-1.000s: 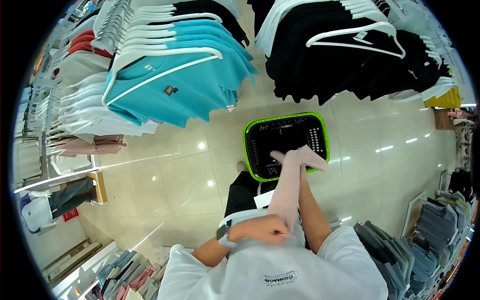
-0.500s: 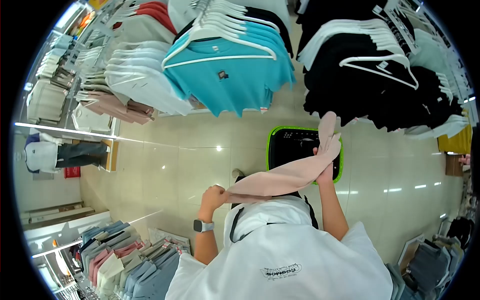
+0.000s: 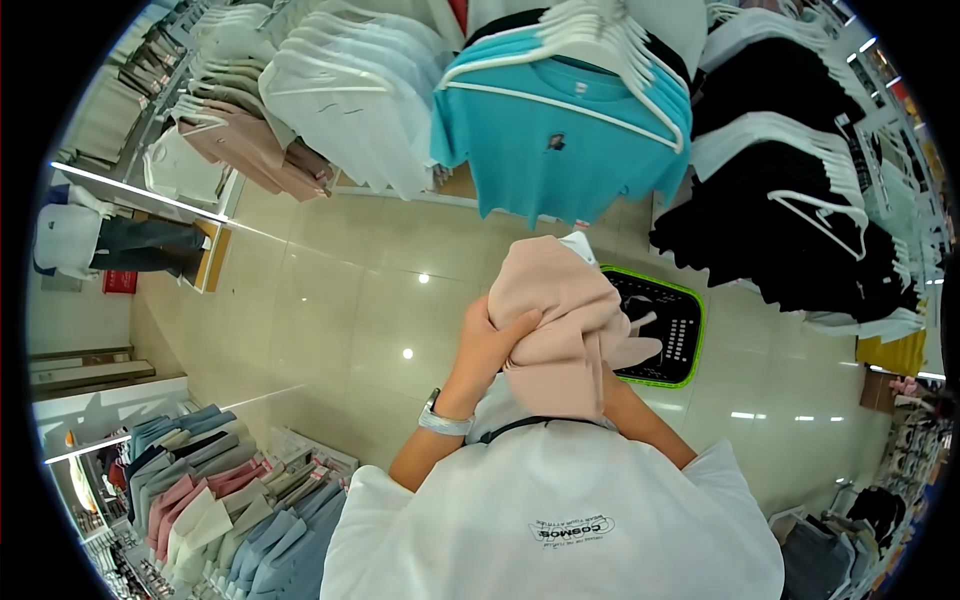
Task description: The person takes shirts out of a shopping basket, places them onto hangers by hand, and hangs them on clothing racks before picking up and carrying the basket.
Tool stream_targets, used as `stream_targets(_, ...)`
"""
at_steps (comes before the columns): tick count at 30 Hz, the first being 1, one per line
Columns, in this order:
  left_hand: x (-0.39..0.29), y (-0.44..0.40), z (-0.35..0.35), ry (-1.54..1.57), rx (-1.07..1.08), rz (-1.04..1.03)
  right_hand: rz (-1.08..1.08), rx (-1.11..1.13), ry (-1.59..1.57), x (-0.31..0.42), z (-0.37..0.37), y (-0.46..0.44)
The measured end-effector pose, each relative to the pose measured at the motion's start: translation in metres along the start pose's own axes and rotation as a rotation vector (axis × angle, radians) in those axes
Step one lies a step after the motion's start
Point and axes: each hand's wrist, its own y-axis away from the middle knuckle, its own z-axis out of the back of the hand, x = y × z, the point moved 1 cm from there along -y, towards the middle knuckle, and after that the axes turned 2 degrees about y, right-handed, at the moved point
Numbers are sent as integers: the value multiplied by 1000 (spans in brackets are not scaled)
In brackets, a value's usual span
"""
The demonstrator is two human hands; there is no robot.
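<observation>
A pale pink garment (image 3: 560,320), bunched and folded, is held up in front of my chest. My left hand (image 3: 494,342) is closed on its left side, with the thumb lying across the front of the cloth. My right hand is hidden behind the garment; only the right forearm (image 3: 645,418) shows, reaching up to it. A small white piece (image 3: 578,247) sticks out at the top of the cloth; I cannot make out what it is. Below and to the right, a black basket with a green rim (image 3: 702,335) stands on the floor, partly covered by the garment.
Turquoise T-shirts (image 3: 560,150) hang on white hangers ahead, with white shirts (image 3: 350,125) to their left. Black garments (image 3: 790,220) hang at right. A display of folded clothes (image 3: 215,490) is at lower left. A mannequin (image 3: 75,240) is at far left. Glossy tiled floor (image 3: 350,330) lies between.
The stretched-out pink garment is now bunched and raised closer to me. My left hand has moved up and right; my right hand has gone behind the cloth. The view has turned left.
</observation>
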Motion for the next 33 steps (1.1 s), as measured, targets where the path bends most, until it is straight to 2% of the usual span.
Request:
stream_targets(4, -17, -4, 39, 306, -183, -126, -76, 13, -120, -8, -30, -29)
stream_targets(7, -37, -7, 75, 313, -183, -228, -186, 40, -341, -22, -48, -49)
stream_targets(9, -50, -5, 101, 164, -133, -259, -169, 88, -792, -1, -54, -66)
stream_targets(11, -63, -4, 120, -86, -148, -356, -84, 89, -1038, 69, -63, -103)
stream_targets(12, -71, -2, 126, -266, -187, -431, -88, 44, -939, 80, -71, -114)
stream_targets(15, -81, -3, 150, -355, -192, -489, -115, 20, -567, 114, -90, -141)
stream_targets(16, -84, -5, 157, -286, -156, -492, -123, 29, -428, 120, -97, -150)
stream_targets(19, -92, -14, 175, -188, -200, -468, -71, -154, -367, 126, -127, -180)
stream_targets(23, -111, -36, 217, -428, -408, -524, -51, -81, -294, 133, -148, -223)
stream_targets(26, -121, -48, 259, -228, -596, -477, -45, -20, -331, 139, -161, -262)
stream_targets(28, -142, -50, 269, -13, -388, -423, 2, 34, -343, 143, -172, -289)
stream_targets(30, -163, -59, 273, 26, -262, -461, 37, 92, -349, 145, -181, -316)
stream_targets(33, -177, -91, 284, -157, -400, -348, 28, 146, -381, 152, -192, -359)
